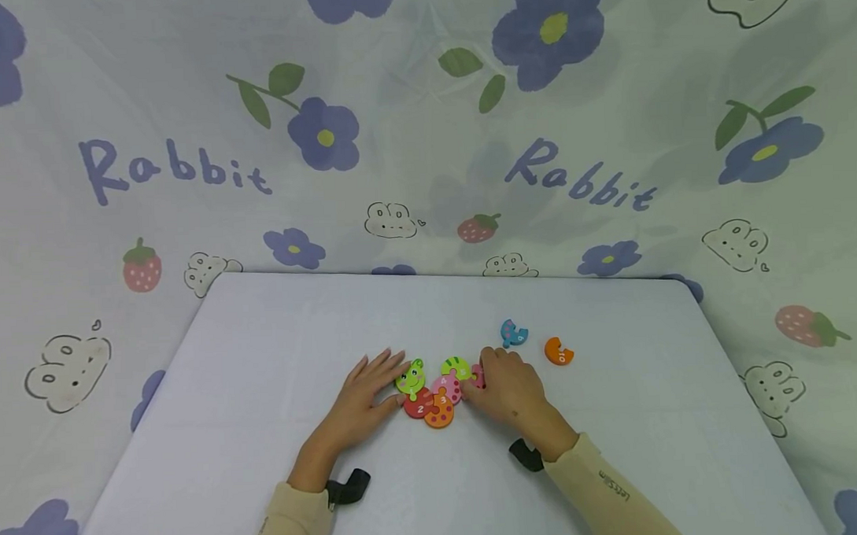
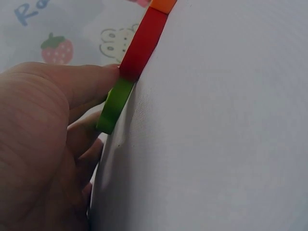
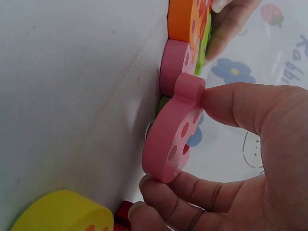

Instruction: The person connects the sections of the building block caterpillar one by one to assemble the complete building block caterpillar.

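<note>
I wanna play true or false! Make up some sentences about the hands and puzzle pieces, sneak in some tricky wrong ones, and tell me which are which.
1. The right hand holds a pink spotted piece. True.
2. The piece right against the green smiling piece is blue. False: it is the red piece with a 2.
3. The left hand is at the smiling end of the joined pieces. True.
4. The orange piece with a 10 is joined to the smiling piece. False: it lies apart, off to the right.
5. A loose blue piece lies just beyond the right hand. True.
</note>
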